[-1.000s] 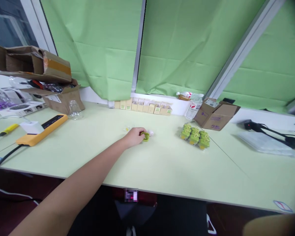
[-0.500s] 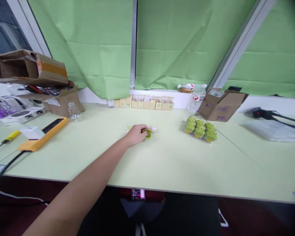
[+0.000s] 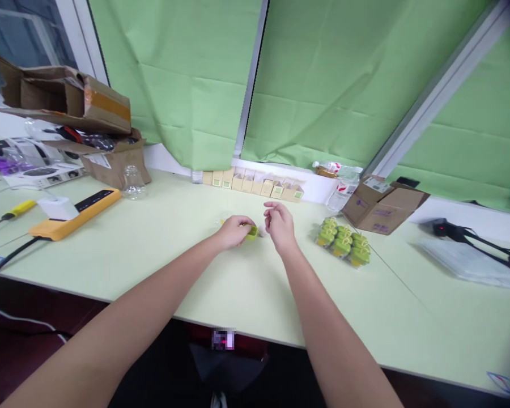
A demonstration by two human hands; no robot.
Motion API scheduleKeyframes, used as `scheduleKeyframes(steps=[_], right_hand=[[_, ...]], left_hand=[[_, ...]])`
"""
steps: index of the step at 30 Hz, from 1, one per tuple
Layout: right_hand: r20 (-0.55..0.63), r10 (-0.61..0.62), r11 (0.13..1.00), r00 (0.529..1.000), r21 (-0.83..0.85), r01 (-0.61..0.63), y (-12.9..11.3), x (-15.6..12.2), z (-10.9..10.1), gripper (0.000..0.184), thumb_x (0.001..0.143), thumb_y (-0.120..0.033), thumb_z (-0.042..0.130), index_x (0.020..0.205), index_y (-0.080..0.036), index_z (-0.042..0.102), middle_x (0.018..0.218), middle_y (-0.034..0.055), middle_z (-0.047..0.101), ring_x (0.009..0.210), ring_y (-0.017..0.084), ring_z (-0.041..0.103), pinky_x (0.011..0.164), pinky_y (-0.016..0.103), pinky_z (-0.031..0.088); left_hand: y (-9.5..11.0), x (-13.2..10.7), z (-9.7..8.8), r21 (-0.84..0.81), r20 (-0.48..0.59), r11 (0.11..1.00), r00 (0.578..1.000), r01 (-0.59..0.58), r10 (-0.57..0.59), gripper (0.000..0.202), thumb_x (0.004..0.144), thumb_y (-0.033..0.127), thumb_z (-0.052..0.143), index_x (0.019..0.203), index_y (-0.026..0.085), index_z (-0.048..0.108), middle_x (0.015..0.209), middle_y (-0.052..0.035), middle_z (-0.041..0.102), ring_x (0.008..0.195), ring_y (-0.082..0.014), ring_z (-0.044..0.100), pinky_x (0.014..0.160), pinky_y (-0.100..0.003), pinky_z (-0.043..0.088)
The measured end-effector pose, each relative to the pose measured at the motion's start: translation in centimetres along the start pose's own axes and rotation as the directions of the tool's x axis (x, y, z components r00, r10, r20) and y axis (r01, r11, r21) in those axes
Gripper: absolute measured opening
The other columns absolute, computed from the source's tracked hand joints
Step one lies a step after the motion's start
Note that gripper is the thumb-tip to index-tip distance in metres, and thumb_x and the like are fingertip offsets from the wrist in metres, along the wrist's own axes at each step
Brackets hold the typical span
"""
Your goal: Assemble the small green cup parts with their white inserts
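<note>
So, the pale table is used as the base for everything here. A pack of green-lidded containers is parked over to the right, probably so the middle is left free for the hands. The right hand is held up with fingers loosely bent, nothing seen gripped. By the left hand a small green cup is pinched near the edge, seemingly to steady it. Between the hands a pale round thing is half-glimpsed; whether it's touched can't be told.
</note>
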State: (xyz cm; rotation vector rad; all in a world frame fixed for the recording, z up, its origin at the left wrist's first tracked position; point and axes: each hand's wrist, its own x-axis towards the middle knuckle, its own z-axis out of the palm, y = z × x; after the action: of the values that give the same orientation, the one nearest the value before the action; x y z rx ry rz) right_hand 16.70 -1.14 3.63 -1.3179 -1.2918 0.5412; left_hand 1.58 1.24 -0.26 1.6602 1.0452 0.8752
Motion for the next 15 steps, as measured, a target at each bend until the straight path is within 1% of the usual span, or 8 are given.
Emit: scheduleKeyframes(steps=[1, 2, 4, 6, 8, 11, 13, 15], right_hand=[[0.004, -0.005, 1.0, 1.0, -0.007, 0.005, 0.7, -0.5, 0.4, 0.03, 0.095, -0.036, 0.039, 0.106, -0.019, 0.061, 0.083, 0.0023, 0.067, 0.061, 0.014, 0.057, 0.061, 0.029, 0.049], [0.013, -0.039, 0.999, 0.999, -0.017, 0.04, 1.3, -1.0, 0.6, 0.029, 0.094, -0.037, 0.039, 0.109, -0.02, 0.058, 0.082, 0.0015, 0.068, 0.061, 0.014, 0.057, 0.063, 0.029, 0.049], [0.053, -0.106, 0.994, 0.993, -0.033, 0.108, 2.1, -1.7, 0.7, 0.03, 0.094, -0.04, 0.039, 0.113, -0.022, 0.053, 0.085, 0.0017, 0.071, 0.066, 0.015, 0.061, 0.066, 0.03, 0.049], [0.124, -0.154, 0.983, 0.98, -0.079, 0.164, 2.3, -2.2, 0.6, 0.029, 0.095, -0.043, 0.041, 0.113, -0.023, 0.051, 0.09, 0.0031, 0.073, 0.073, 0.017, 0.064, 0.068, 0.03, 0.049], [0.179, -0.18, 0.963, 0.967, -0.167, 0.21, 2.2, -2.5, 0.4, 0.026, 0.094, -0.044, 0.043, 0.109, -0.024, 0.053, 0.091, 0.0035, 0.073, 0.074, 0.018, 0.065, 0.067, 0.03, 0.049], [0.186, -0.224, 0.924, 0.957, -0.273, 0.27, 1.9, -2.8, 0.5, 0.023, 0.095, -0.041, 0.044, 0.102, -0.025, 0.06, 0.09, 0.0022, 0.074, 0.07, 0.018, 0.065, 0.068, 0.03, 0.049], [0.178, -0.259, 0.912, 0.949, -0.278, 0.301, 2.0, -2.9, 0.7, 0.023, 0.094, -0.039, 0.047, 0.099, -0.026, 0.064, 0.091, 0.001, 0.074, 0.076, 0.018, 0.067, 0.072, 0.03, 0.051], [0.155, -0.279, 0.918, 0.948, -0.246, 0.31, 2.4, -2.8, 0.9, 0.023, 0.093, -0.038, 0.05, 0.1, -0.026, 0.068, 0.092, 0.0004, 0.075, 0.081, 0.018, 0.069, 0.076, 0.03, 0.053]], left_hand=[[0.0, 0.0, 0.0, -0.004, -0.011, 1.0, 1.0, 0.01, -0.01, 0.018, 0.079, 0.023, 0.055, 0.089, 0.018, 0.069, 0.064, 0.0005, 0.061, 0.038, -0.0077, 0.046, 0.039, -0.022, 0.036], [0.1, 0.0, 0.1, -0.007, -0.018, 1.0, 1.0, 0.022, -0.022, 0.019, 0.079, 0.022, 0.054, 0.089, 0.018, 0.07, 0.061, 0.0012, 0.059, 0.037, -0.0079, 0.045, 0.038, -0.022, 0.036], [0.1, 0.1, 0.3, -0.01, -0.032, 0.999, 0.998, 0.045, -0.045, 0.02, 0.079, 0.02, 0.053, 0.088, 0.018, 0.07, 0.057, 0.0022, 0.056, 0.036, -0.0089, 0.045, 0.039, -0.023, 0.036], [0.1, 0.1, 0.5, -0.01, -0.047, 0.999, 0.998, 0.052, -0.053, 0.019, 0.078, 0.021, 0.054, 0.087, 0.017, 0.071, 0.055, 0.0021, 0.055, 0.036, -0.0097, 0.045, 0.04, -0.024, 0.036], [0.1, 0.2, 0.6, -0.055, -0.083, 0.997, 0.995, 0.057, -0.061, 0.016, 0.078, 0.021, 0.056, 0.085, 0.016, 0.07, 0.056, 0.0013, 0.057, 0.038, -0.0097, 0.046, 0.043, -0.025, 0.037], [0.3, 0.3, 0.5, -0.254, -0.108, 0.964, 0.988, 0.077, -0.108, 0.009, 0.076, 0.022, 0.062, 0.079, 0.016, 0.068, 0.062, 0.0006, 0.058, 0.044, -0.0078, 0.046, 0.045, -0.024, 0.036], [0.6, 0.2, 0.4, -0.398, -0.071, 0.913, 0.989, 0.089, -0.127, 0.008, 0.073, 0.022, 0.067, 0.074, 0.014, 0.066, 0.064, 0.0001, 0.057, 0.048, -0.0069, 0.046, 0.047, -0.023, 0.036], [1.0, 0.0, 0.4, -0.512, -0.013, 0.854, 0.994, 0.089, -0.111, 0.011, 0.072, 0.023, 0.07, 0.074, 0.013, 0.066, 0.067, -0.0017, 0.059, 0.054, -0.0076, 0.05, 0.049, -0.022, 0.037]])
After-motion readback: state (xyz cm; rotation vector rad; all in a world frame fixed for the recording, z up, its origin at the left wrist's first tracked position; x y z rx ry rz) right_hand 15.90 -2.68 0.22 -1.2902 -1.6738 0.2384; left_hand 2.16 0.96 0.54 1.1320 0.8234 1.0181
